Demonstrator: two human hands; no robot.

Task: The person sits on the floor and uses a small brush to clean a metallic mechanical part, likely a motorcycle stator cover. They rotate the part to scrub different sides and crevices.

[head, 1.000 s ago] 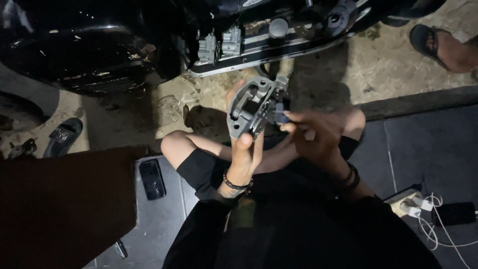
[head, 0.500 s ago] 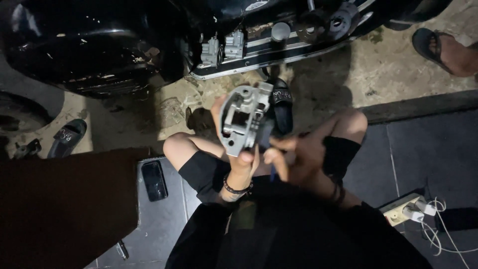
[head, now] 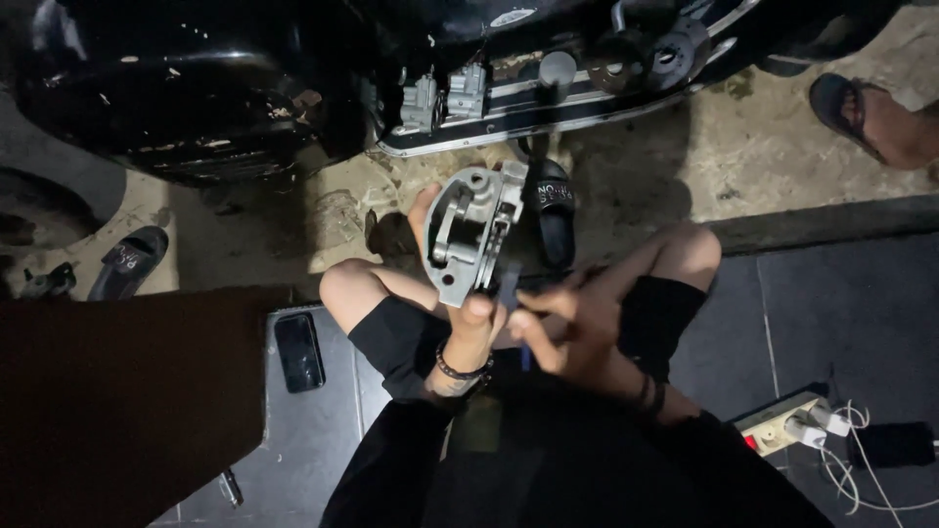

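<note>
My left hand [head: 460, 293] grips a grey cast-metal engine part [head: 471, 230], holding it upright in front of my knees. Just to the right and a little lower, my right hand [head: 567, 328] is blurred and pinches a thin blue-handled tool [head: 513, 293] whose tip meets the lower edge of the metal part. Each wrist wears a dark bracelet. I sit on a dark tiled step with my knees bent, facing a black motorcycle [head: 245, 88].
A black phone [head: 299, 352] lies on the tiles to my left. A power strip with plugs and cables [head: 797, 425] sits at the right. Black sandals [head: 554, 210] lie on the dirt; another person's sandalled foot [head: 871, 112] is at the top right. A dark board [head: 117, 401] fills the lower left.
The metal part has turned in my left hand and shifted slightly left. My right hand has dropped from the part's side to below it, holding the blue tool.
</note>
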